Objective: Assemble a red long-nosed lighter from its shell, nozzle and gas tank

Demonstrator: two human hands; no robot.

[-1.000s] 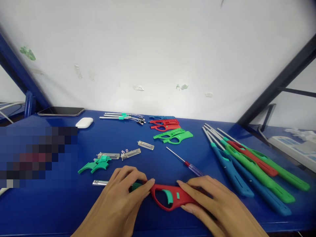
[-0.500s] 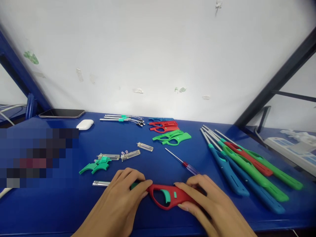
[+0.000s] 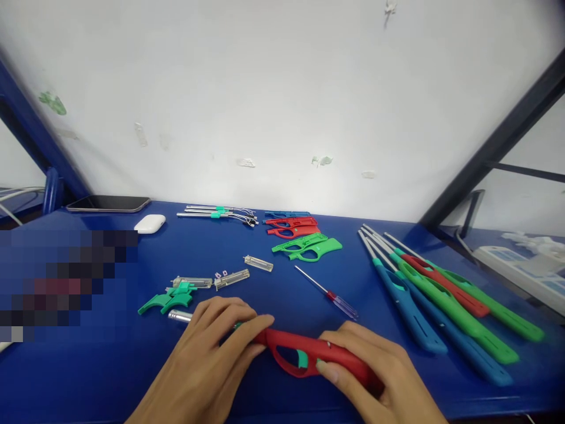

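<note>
A red lighter (image 3: pixel 293 341) with a green trigger lies across both hands near the table's front edge. My left hand (image 3: pixel 216 347) is closed round its neck, where the metal tube (image 3: pixel 180 316) comes out to the left. Round the handle end my right hand (image 3: pixel 366 365) is closed, its thumb against the lower side. A screwdriver (image 3: pixel 338 300) with a clear purple handle rests just beyond my right hand. Green triggers (image 3: pixel 170 298) and clear fuel tanks (image 3: pixel 232 279) lie beyond my left hand.
Several finished lighters (image 3: pixel 441 294) in blue, green and red lie at the right. Green shells (image 3: pixel 313 248), red shells (image 3: pixel 293 229) and metal tubes with wires (image 3: pixel 216 213) are at the back. A phone (image 3: pixel 110 203) and white case (image 3: pixel 150 224) sit back left.
The red lighter has been rolled in the hands, so its narrow side now shows more and the green slot is out of sight. My right hand has shifted slightly, uncovering the screwdriver's handle.
</note>
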